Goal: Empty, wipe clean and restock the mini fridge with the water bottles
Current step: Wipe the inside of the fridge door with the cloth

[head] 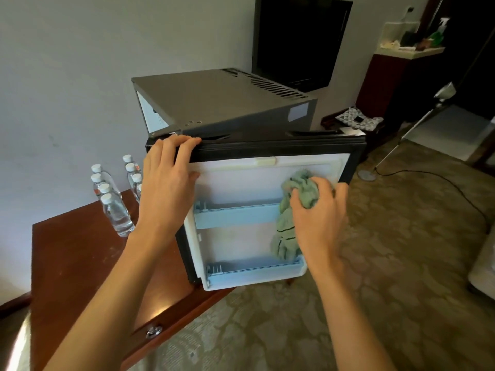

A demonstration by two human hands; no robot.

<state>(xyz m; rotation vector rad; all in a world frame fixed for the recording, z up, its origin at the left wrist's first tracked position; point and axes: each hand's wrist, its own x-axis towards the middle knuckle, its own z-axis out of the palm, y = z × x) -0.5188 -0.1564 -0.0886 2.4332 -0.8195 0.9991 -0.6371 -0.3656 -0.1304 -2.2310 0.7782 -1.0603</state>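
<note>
At centre frame: left hand [166, 172] grips top edge of white-lined black mini-fridge door [241, 183]; right hand [318, 218] clutches crumpled green cloth [286, 236]. Brace door firmly; wipe into pale blue shelf [235, 219] corners.

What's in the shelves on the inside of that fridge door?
No bottles. On the fridge door, the upper shelf and lower shelf show bare. The green cloth, gripped by the right hand, hides the upper one's right end.

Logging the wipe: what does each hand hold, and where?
Right-hand grip: the cloth, by its bunched top. Left-hand grip: the fridge door, by its top edge.
</note>
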